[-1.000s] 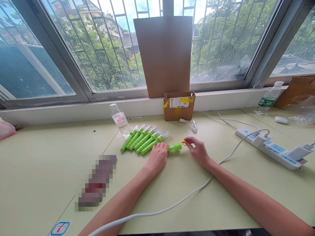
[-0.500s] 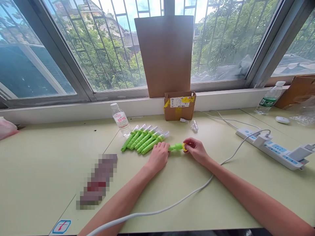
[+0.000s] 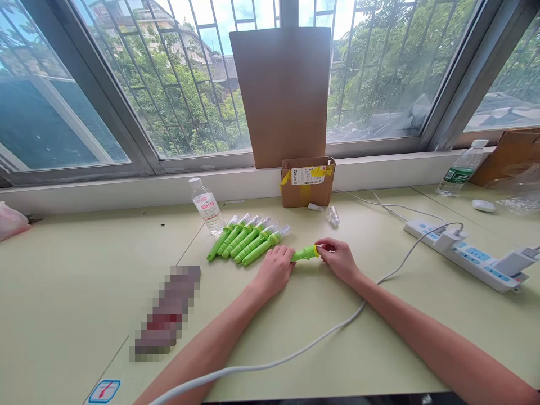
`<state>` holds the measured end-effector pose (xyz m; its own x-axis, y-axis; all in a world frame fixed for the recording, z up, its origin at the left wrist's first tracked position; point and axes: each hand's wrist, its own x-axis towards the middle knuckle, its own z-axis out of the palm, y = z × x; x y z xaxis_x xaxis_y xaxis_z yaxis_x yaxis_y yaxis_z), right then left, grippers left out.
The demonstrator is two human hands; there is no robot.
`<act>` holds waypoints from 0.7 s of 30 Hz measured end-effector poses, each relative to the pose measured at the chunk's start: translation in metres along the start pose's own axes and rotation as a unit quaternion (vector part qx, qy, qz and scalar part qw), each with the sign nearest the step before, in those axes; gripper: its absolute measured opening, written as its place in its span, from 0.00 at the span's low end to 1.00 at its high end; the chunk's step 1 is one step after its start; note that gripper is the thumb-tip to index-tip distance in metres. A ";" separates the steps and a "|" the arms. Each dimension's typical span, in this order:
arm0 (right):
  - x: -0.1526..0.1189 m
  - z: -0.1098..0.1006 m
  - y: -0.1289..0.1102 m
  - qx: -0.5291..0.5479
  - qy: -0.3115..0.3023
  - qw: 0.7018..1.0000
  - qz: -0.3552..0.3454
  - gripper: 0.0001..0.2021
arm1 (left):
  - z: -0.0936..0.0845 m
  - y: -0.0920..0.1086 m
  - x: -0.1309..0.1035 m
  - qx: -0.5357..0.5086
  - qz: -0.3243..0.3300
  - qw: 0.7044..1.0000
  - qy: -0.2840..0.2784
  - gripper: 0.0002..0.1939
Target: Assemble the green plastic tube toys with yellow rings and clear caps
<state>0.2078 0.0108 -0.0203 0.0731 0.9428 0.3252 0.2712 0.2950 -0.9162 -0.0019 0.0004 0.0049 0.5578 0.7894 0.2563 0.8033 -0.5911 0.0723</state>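
Observation:
My left hand [image 3: 276, 269] is wrapped round a green tube [image 3: 302, 255], which lies low over the table and points right. At the tube's right end sits a yellow ring [image 3: 316, 251], pinched in the fingertips of my right hand [image 3: 336, 257]. The ring touches the tube's threaded-looking end. Left of my hands, several green tubes with clear tips [image 3: 244, 241] lie side by side on a slant. Two small clear pieces, one of them a clear cap [image 3: 333, 217], rest in front of a small cardboard box [image 3: 308, 183].
A water bottle [image 3: 207, 206] stands behind the tubes, another [image 3: 462, 169] at the back right. A power strip [image 3: 468, 253] lies on the right. A white cable [image 3: 295, 355] crosses the table and passes over my left forearm. A blurred patch [image 3: 169, 315] lies at left.
The yellow ring now sits against the green tube's end, where it was slightly tilted before. My left hand and the tube have shifted slightly right.

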 end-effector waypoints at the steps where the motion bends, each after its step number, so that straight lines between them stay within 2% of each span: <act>1: 0.000 0.000 0.000 0.006 -0.004 1.000 0.008 0.11 | 0.000 0.000 0.000 -0.001 -0.003 1.000 -0.003 0.08; 10: 0.001 0.000 0.001 0.028 -0.006 0.999 0.024 0.12 | -0.002 0.002 0.000 0.007 -0.002 1.000 -0.008 0.09; 21: -0.004 -0.002 -0.013 0.041 -0.080 0.996 0.016 0.12 | -0.001 0.002 -0.001 0.029 -0.004 1.000 -0.003 0.10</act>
<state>0.2057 0.0026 -0.0092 -0.0753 0.9627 0.2600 0.1921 0.2698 -0.9435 -0.0009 -0.0015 0.0059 0.5525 0.7953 0.2494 0.8184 -0.5744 0.0188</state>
